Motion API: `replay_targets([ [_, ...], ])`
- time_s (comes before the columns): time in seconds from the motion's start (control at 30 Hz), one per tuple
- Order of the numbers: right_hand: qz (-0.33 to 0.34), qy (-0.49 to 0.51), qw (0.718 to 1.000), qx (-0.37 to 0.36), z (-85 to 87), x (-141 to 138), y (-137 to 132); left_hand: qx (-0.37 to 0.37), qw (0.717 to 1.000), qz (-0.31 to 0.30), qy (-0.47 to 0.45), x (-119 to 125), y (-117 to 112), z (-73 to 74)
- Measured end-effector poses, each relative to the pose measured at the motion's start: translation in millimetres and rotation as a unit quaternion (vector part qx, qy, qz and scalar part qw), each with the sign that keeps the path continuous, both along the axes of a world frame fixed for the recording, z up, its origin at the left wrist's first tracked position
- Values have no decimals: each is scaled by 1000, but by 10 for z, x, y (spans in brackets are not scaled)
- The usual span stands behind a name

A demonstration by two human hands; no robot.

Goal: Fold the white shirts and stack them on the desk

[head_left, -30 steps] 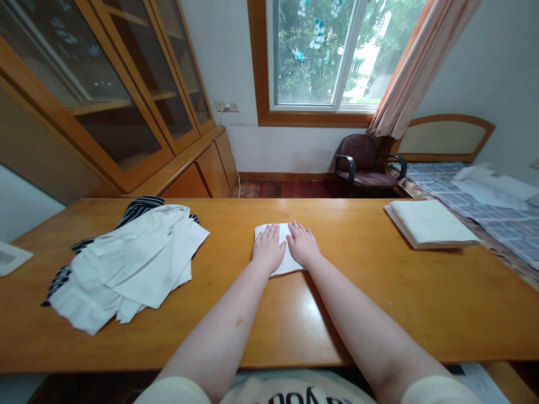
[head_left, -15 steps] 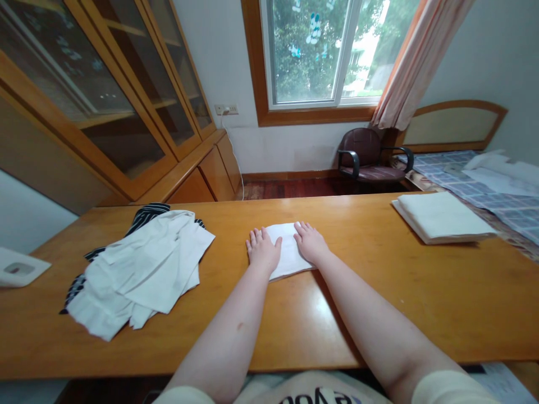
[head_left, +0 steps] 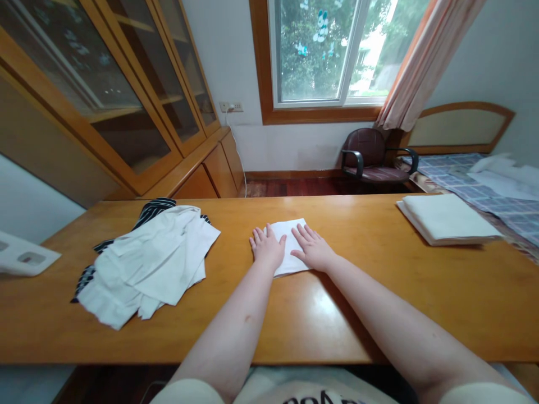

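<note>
A small folded white cloth (head_left: 288,264) lies flat on the wooden table (head_left: 311,320) in front of me. My left hand (head_left: 268,247) rests flat on its left side, fingers spread. On the right part of the cloth lies my right hand (head_left: 314,247), palm down, with its fingers stretched out and thumb apart. Both hands press on the cloth without gripping it, and they cover parts of its side edges.
A loose heap of white cloth (head_left: 155,258) lies at the table's left, over black striped fabric (head_left: 154,210). Folded white cloths (head_left: 450,219) are stacked at the right. Beyond the table stand a chair (head_left: 366,157), a bed (head_left: 446,168) and a glass-door cabinet (head_left: 191,146).
My right hand has slid slightly inward over the cloth and its thumb now shows. My left hand stays on the left side. The whole view has shifted a little.
</note>
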State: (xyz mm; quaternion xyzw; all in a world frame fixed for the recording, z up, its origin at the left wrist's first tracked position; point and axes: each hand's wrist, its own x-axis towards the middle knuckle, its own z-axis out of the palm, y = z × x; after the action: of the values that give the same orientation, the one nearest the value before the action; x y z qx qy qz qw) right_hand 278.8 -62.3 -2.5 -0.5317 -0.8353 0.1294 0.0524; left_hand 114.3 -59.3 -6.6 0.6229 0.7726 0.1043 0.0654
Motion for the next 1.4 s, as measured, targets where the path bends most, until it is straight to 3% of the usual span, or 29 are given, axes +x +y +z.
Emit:
replay_targets([
  [0.23, -106, 12, 994, 9, -64, 211, -77, 50, 997, 30, -45, -58, -25, 22],
  [0.43, -126, 91, 987, 43, 13, 482, 42, 56, 992, 40, -107, -144, 28, 136],
  [0.57, -95, 187, 977, 24, 39, 502, 46, 72, 977, 25, -197, -140, 54, 143],
  [0.63, -69, 213, 975, 13, 39, 464, 37, 97, 950, 16, -296, -130, 73, 126],
  [0.7, -59, 241, 969, 9, 33, 437, 34, 117, 897, 17, -426, -119, 96, 107],
  [0.77, -66, 284, 956, 5, 14, 433, 38, 112, 817, 29, -565, -105, 112, 98],
  [0.87, -88, 342, 935, -9, -48, 446, 49, 22, 691, 10, -723, -81, 95, 128],
  [0.97, -121, 393, 911, -22, -129, 434, 66, -59, 610, -21, -790, -64, 38, 204],
  [1.17, -159, 519, 835, -89, -81, 364, 52, -79, 552, -52, -828, -75, -34, 320],
  [1.27, -111, 545, 804, -208, 48, 371, -30, -88, 542, -78, -832, -75, -47, 315],
  [1.4, -65, 593, 725, -343, 172, 396, -121, -98, 544, -102, -827, -74, -57, 295],
])
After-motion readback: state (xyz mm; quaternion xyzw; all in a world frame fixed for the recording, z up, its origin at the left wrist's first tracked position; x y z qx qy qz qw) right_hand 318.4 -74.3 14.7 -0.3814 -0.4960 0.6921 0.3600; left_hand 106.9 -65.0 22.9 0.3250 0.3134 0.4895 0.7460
